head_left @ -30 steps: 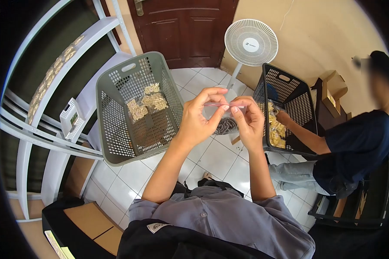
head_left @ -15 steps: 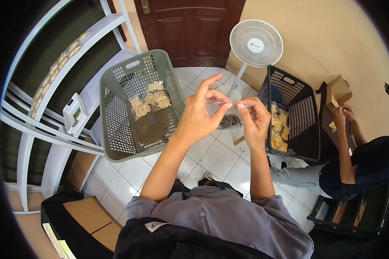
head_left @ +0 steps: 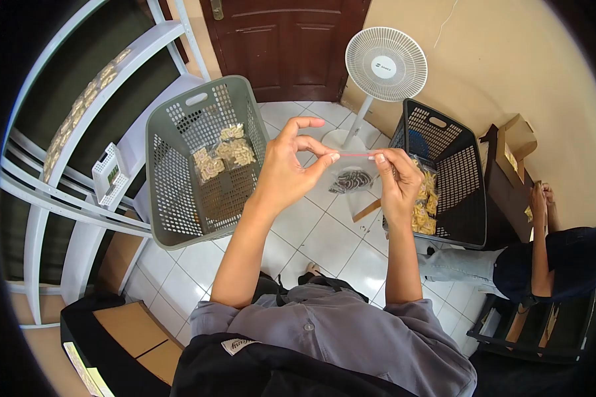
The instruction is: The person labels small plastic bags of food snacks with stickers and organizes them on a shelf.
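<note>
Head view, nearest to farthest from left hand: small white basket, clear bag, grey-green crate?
1. Clear bag: centre, pinched by left hand.
2. Grey-green crate: left side.
3. Small white basket: far left, at the shelves.

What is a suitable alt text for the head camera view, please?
A person's left hand and right hand hold the red top edge of a clear bag with dark, curved pieces inside. Beyond stand a grey basket and a black basket, both holding bagged pale or yellow pieces, and a white fan; another person is at far right.
</note>
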A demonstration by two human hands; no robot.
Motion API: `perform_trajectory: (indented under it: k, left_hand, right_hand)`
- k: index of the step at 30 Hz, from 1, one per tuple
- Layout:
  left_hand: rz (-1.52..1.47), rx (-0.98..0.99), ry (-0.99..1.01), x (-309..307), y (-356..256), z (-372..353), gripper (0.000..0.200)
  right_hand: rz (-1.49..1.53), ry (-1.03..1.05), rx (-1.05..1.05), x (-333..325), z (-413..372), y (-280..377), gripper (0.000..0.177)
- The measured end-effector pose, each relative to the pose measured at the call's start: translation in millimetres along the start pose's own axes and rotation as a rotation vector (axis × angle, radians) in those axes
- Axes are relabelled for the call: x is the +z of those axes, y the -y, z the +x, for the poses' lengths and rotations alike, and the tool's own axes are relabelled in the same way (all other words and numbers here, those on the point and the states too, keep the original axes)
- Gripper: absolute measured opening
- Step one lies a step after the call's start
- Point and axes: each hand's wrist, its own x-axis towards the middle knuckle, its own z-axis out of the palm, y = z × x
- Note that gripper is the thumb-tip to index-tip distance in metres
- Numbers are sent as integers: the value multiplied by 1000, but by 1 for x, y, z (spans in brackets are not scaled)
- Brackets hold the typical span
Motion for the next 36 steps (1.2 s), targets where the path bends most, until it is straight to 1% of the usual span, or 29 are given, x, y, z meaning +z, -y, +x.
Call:
perform_trajectory:
  k: [3,4,5,7,8,9,10,11,12,13,14,15,16,17,18,19,20,21,22,24,25,27,28,29,30,31,33,35,36]
  left_hand:
    - [29,-69,74,2,-5,2,50]
    - [31,-97,112,2,-3,3,52]
    - [26,-141,99,2,5,-3,52]
    - [-28,-44,89,1,18,-2,58]
    - [18,-49,21,-14,25,-6,62]
    - [27,-109,-30,-33,35,-16,58]
    - [65,-147,-69,-54,57,-29,52]
    - [20,-176,-205,-69,61,-45,52]
    - [102,-170,-281,-87,77,-68,49]
    - [46,-234,-387,-99,84,-88,46]
    - [106,-263,-468,-113,97,-112,42]
    - [165,-279,-524,-124,108,-134,39]
    - [154,-330,-616,-129,115,-154,37]
    - [188,-372,-686,-134,122,-174,37]
    - [223,-413,-756,-138,127,-191,37]
    - [226,-417,-761,-140,130,-204,37]
    - [354,-458,-816,-142,132,-217,39]
    - [483,-500,-869,-144,134,-227,41]
    - [486,-506,-873,-144,135,-235,41]
    - [595,-649,-880,-144,139,-247,45]
    - [595,-655,-882,-144,142,-252,45]
    - [578,-750,-766,-146,149,-260,46]
    - [575,-753,-764,-145,152,-262,46]
    - [589,-775,-715,-144,155,-262,45]
    - [603,-795,-667,-142,159,-260,45]
    - [599,-793,-665,-140,163,-260,45]
    - [676,-780,-604,-140,166,-262,46]
    - [689,-768,-609,-138,167,-260,46]
    - [701,-755,-614,-137,167,-259,46]
  right_hand:
    - [8,22,6,-8,2,0,10]
    - [-47,42,1,-16,6,-2,10]
    - [-100,85,18,-24,3,-9,11]
    - [-45,-63,134,-55,7,-29,12]
    - [-109,-138,166,-86,12,-43,16]
    - [-84,-203,167,-120,14,-66,20]
    - [-84,-309,325,-151,11,-73,24]
    - [-116,-332,414,-187,9,-88,28]
    - [-135,-425,470,-223,3,-110,28]
    - [-93,-441,544,-252,-2,-118,29]
    - [-75,-527,587,-277,-6,-128,30]
    - [-31,-648,625,-309,-10,-146,30]
    - [-19,-797,688,-333,-13,-157,30]
    - [5,-853,680,-363,-20,-174,30]
    - [-13,-942,674,-378,-24,-182,29]
    - [-38,-1014,670,-392,-28,-191,28]
    - [-32,-1093,671,-397,-31,-194,27]
    - [-27,-1171,672,-399,-32,-198,26]
    - [-28,-1163,675,-395,-33,-201,26]
    - [-69,-1304,708,-388,-34,-207,26]
    - [-73,-1299,709,-389,-38,-215,26]
    - [-115,-1191,747,-398,-52,-244,24]
    - [-102,-1098,778,-402,-59,-256,20]
    - [-156,-1085,795,-397,-60,-262,17]
    - [-193,-1051,862,-391,-63,-267,17]
    - [-228,-1012,933,-372,-64,-263,17]
    - [-123,-939,941,-371,-80,-285,17]
    - [-76,-956,977,-370,-97,-308,21]
    - [-83,-941,975,-372,-111,-326,20]
